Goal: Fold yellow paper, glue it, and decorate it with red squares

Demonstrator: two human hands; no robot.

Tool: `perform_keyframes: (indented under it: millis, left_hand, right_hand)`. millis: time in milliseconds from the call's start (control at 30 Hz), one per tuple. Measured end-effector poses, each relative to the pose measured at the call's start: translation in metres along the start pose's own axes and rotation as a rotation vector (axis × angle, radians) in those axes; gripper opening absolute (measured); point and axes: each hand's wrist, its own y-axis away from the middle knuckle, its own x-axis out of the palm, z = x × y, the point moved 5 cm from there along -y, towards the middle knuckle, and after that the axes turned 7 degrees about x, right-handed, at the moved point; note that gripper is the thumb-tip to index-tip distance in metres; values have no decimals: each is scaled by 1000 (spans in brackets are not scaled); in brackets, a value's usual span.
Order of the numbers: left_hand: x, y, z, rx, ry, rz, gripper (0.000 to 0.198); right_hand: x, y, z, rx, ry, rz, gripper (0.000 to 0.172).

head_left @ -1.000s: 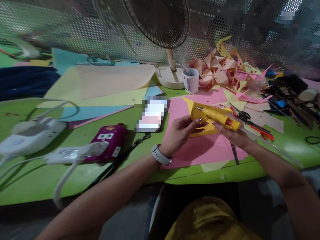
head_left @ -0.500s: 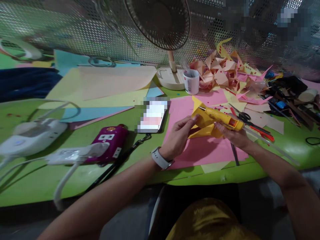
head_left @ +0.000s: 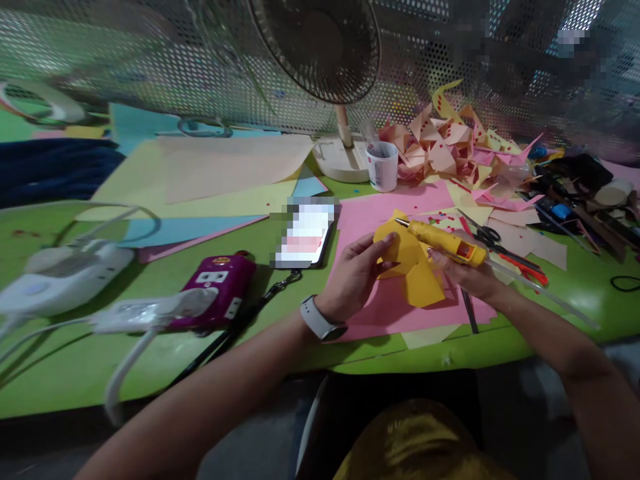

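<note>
Left hand [head_left: 353, 277] pinches yellow paper [head_left: 424, 283], seemingly unfinished; right hand [head_left: 467, 272] grips glue gun [head_left: 445, 241]. Likely done: dotted shapes [head_left: 454, 132] near table [head_left: 280, 333] back edge.

A white cup [head_left: 383, 172] stands beside a fan [head_left: 323, 53].

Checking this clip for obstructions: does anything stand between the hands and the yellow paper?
Nothing visible does: the left hand grips the yellow paper directly. The right hand holds the glue gun, whose nozzle overlaps the paper's top in view.
</note>
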Motion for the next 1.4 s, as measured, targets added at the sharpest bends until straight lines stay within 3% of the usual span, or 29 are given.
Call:
perform_keyframes:
  millis: [133,300,533,733,967,1400]
  left_hand:
    - [1,1,-1,-39,27,-8,20]
    - [0,3,-2,-45,22,-21,15]
    - [-2,2,-4,10,-10,-40,12]
    - [0,2,-5,28,6,-5,19]
    - [-2,0,-5,76,-38,8,11]
    - [0,0,-3,14,41,8,11]
  right_hand:
    - [-13,-5,1,2,-43,-17,17]
    - [-18,-6,6,-372,90,-70,18]
    - [-18,-5,9,-576,259,-159,19]
    - [-19,-6,9,-575,333,-129,21]
    - [-17,-7,2,-492,285,-43,21]
    - [-16,-8,5,-516,367,-35,20]
